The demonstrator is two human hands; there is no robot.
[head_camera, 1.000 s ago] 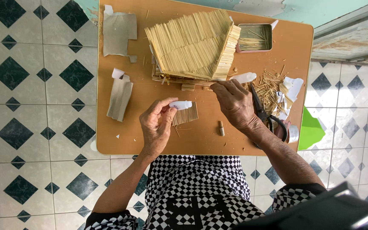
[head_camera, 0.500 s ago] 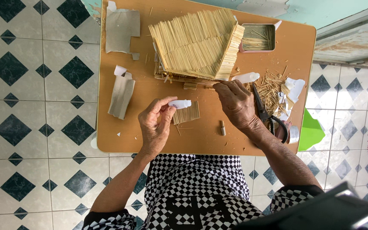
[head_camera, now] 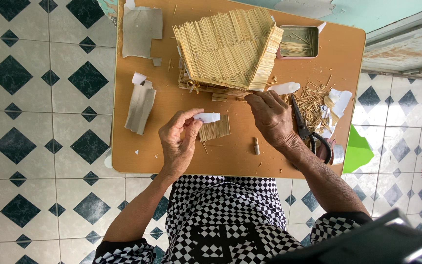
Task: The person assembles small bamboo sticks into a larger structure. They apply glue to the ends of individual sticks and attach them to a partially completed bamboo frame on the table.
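Stick house (head_camera: 228, 49) stands at the bench's (head_camera: 137, 156) far centre; tin (head_camera: 298, 41) to its right, scissors (head_camera: 305, 128) nearer, cardboard pieces (head_camera: 140, 105) left.

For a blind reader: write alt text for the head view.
Seen from above, the left hand holds a small white plastic bottle while the right hand touches a model roof of thin wooden sticks on an orange-brown wooden table.

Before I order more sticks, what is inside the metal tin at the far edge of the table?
The metal tin holds a loose layer of thin wooden sticks. They cover part of its bottom, so nothing beneath them shows.
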